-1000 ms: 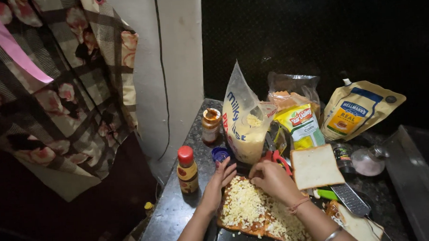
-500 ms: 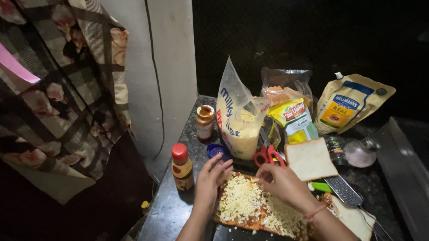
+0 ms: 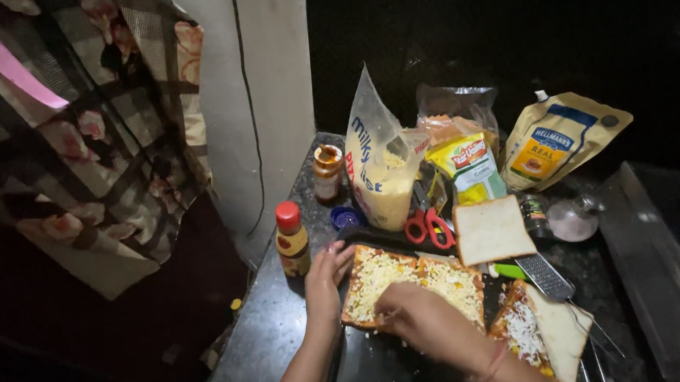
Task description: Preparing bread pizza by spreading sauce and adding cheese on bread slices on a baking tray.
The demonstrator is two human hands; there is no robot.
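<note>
- Cheese-topped bread (image 3: pixel 411 283) lies on a dark tray (image 3: pixel 376 359) on the table (image 3: pixel 273 329).
- Left hand (image 3: pixel 324 278), grip spread flat, touches its left edge.
- Right hand (image 3: pixel 420 320) rests on its near edge; grip unclear.

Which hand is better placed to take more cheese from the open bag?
Probably the left hand: it rests at the toast's near edge, closer to the cheese bag. The right hand lies lower, over the toast.
</note>
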